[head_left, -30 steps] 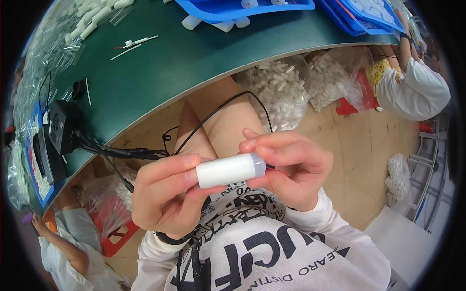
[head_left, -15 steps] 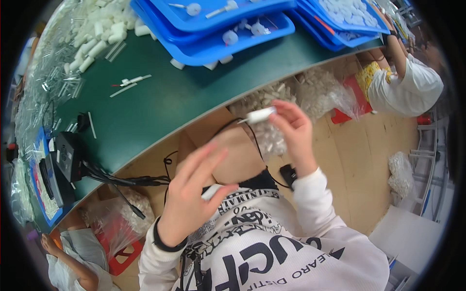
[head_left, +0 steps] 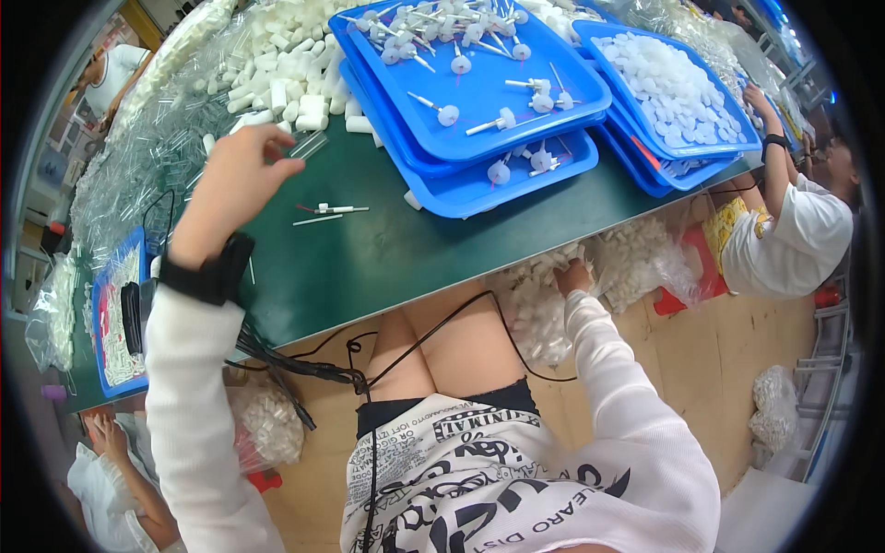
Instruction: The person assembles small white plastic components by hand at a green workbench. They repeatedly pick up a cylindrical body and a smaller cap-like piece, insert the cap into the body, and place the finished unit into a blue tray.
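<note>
My left hand (head_left: 241,180) is raised over the far left of the green table, thumb and curled fingers apart, with nothing visible between them. Just past its fingertips lie clear tubes (head_left: 309,146) and a heap of white cylinders (head_left: 312,111). My right hand (head_left: 573,276) is lowered beyond the table's front edge, at a plastic bag of white cylinders (head_left: 535,318). Its fingers are hidden among the pieces, so what they hold does not show. On the tabletop rest a thin white stick (head_left: 318,219) and a small white piece with a red thread (head_left: 324,209).
Stacked blue trays (head_left: 489,92) carry white discs on sticks. Another blue tray, to the right, holds loose white discs (head_left: 664,88). Black cables (head_left: 304,369) hang by my lap. A co-worker in a white shirt (head_left: 802,230) sits at the right; others are at the left.
My left hand has moved from my lap up over the table to the heap. My right hand, which held a white cylinder, has gone down to the bag. The view has shifted.
</note>
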`<state>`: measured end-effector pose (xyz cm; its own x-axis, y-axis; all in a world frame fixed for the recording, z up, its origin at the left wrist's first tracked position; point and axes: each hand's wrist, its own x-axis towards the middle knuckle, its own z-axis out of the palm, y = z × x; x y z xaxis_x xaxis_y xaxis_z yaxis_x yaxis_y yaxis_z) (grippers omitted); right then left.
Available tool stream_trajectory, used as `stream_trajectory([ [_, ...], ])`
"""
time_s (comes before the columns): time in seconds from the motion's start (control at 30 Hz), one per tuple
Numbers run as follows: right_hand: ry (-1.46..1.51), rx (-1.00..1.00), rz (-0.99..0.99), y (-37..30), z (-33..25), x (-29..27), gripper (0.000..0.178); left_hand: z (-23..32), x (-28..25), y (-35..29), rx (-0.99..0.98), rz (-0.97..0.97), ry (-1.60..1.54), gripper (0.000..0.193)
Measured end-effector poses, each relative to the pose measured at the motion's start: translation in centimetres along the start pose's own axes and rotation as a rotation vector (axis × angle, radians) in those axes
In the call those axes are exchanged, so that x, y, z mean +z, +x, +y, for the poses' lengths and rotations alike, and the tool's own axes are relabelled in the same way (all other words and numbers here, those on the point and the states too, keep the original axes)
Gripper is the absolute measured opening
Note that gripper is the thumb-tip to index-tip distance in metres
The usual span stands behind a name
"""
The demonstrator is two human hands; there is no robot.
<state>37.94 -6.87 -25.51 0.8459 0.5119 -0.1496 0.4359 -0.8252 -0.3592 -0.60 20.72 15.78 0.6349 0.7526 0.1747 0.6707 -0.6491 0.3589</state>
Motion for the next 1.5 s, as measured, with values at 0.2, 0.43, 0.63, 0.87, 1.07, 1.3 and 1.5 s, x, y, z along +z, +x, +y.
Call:
stream_trajectory([
  [0.2,0.265,-0.204,0.189,-6.0,-2.5,-4.4,0.043,-2.4,4.3,5.1,0.028,-0.053,0.214,0.025],
  [0.43,0.713,-0.133,0.035,-12.2,-3.2,-14.1,0.022,-3.6,3.8,6.5,-0.141,-0.034,0.151,0.023],
  [0.63,0.951,-0.367,0.137,-13.2,-10.7,-23.0,0.014,-1.1,5.3,7.3,0.099,0.012,-0.134,0.035],
  [0.87,0.895,-0.697,0.19,-10.5,-20.2,-31.8,0.016,-0.2,8.1,7.1,0.12,0.131,-0.26,0.035],
  [1.07,0.361,-0.943,0.144,-1.2,-30.4,-35.4,0.022,-1.0,7.8,5.9,0.068,0.104,-0.178,0.028],
  [1.3,-0.093,-0.673,0.09,4.8,-34.4,-32.9,0.032,0.3,3.5,4.8,0.138,0.355,-0.029,0.029],
  [1.5,0.031,-0.784,0.321,-2.0,-31.7,-35.3,0.022,6.4,-3.9,-5.3,0.092,0.35,-0.692,0.028],
])
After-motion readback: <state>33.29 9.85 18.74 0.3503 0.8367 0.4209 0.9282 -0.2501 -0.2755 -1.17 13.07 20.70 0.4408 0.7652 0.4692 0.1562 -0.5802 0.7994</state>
